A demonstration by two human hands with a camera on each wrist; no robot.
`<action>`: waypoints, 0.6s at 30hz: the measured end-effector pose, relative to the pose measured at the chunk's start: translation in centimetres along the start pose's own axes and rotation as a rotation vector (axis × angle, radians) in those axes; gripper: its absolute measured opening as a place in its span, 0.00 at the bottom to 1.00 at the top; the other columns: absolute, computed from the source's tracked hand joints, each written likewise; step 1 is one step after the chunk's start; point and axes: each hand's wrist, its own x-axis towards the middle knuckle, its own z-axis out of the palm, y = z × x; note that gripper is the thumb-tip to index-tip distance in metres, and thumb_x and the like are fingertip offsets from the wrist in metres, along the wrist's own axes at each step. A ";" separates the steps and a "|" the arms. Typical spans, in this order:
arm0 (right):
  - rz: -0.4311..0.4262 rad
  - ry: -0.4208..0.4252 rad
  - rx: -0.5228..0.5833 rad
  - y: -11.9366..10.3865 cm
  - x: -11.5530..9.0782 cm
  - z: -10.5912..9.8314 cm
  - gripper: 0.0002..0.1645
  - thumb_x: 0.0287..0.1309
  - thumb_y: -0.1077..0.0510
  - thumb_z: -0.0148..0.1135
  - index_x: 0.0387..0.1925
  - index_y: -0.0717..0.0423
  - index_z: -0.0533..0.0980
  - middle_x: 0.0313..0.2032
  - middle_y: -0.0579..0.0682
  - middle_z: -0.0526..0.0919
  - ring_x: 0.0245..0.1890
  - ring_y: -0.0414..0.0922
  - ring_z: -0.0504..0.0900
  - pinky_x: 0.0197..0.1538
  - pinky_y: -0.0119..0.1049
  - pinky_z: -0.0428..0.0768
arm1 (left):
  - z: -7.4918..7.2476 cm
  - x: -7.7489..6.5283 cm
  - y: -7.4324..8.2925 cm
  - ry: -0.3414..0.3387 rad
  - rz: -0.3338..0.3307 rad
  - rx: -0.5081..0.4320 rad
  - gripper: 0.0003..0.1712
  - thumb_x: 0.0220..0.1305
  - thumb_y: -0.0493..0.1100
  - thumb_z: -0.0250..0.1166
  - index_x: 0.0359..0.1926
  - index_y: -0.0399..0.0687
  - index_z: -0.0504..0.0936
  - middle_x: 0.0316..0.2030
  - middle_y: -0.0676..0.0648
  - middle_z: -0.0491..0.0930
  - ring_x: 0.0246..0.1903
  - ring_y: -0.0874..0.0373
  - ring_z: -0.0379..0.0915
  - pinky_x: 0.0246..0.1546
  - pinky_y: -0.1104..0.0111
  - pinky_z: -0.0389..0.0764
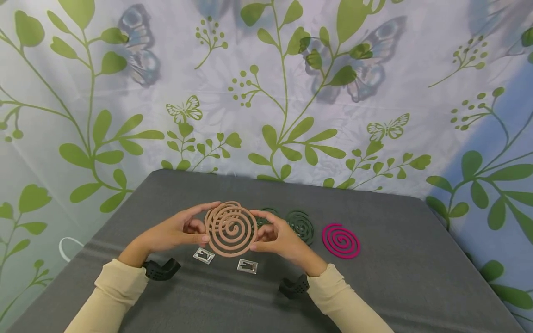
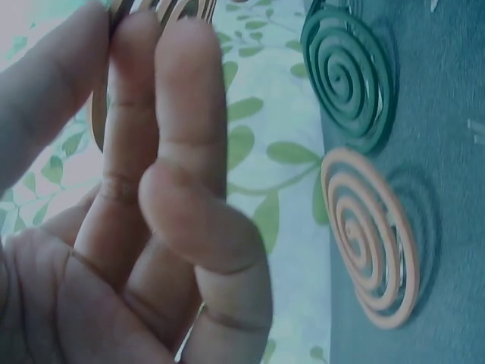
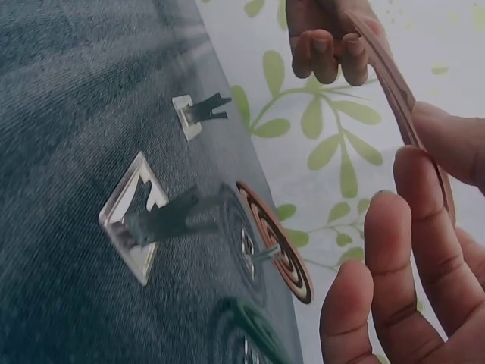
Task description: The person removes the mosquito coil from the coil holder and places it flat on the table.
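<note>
Both hands hold up a tan mosquito coil [image 1: 233, 229] in the head view, its flat spiral face turned toward me. My left hand [image 1: 175, 230] pinches its left edge between thumb and fingers. The right hand [image 1: 280, 236] grips the opposite edge; the right wrist view shows the coil [image 3: 394, 87] edge-on between thumb and fingertips. I cannot tell whether it is one coil or two stacked. Just behind it, partly covered, is another tan coil [image 1: 213, 212], propped up off the table on a metal stand in the left wrist view.
Two bent metal stands [image 1: 204, 255] [image 1: 247, 266] lie on the grey cloth below the hands. Dark green coils [image 1: 300, 225] sit behind the right hand, one partly hidden. A magenta coil [image 1: 341, 239] lies farther right. Leaf-patterned fabric [image 1: 283, 92] hangs behind the table.
</note>
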 end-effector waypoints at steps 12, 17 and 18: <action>-0.015 -0.004 -0.036 0.5 -1.8 -1.9 0.51 0.66 0.67 0.74 0.83 0.67 0.57 0.37 0.46 0.89 0.37 0.42 0.87 0.45 0.36 0.86 | 2.2 1.7 -0.1 0.014 0.024 0.027 0.50 0.78 0.35 0.66 0.86 0.31 0.44 0.38 0.47 0.89 0.35 0.56 0.86 0.41 0.59 0.88; -0.008 0.004 -0.062 0.3 -2.6 -2.6 0.51 0.65 0.67 0.75 0.82 0.68 0.58 0.37 0.47 0.88 0.37 0.41 0.87 0.44 0.35 0.85 | 3.3 2.2 -0.1 0.034 0.007 0.080 0.49 0.78 0.36 0.68 0.85 0.31 0.46 0.36 0.43 0.88 0.31 0.55 0.84 0.36 0.61 0.86; -0.009 0.003 -0.064 0.4 -2.8 -2.8 0.51 0.65 0.67 0.75 0.82 0.68 0.58 0.37 0.47 0.88 0.37 0.42 0.87 0.44 0.34 0.85 | 3.5 2.3 -0.1 0.037 -0.001 0.081 0.50 0.77 0.36 0.69 0.86 0.32 0.47 0.37 0.42 0.87 0.31 0.54 0.84 0.36 0.62 0.86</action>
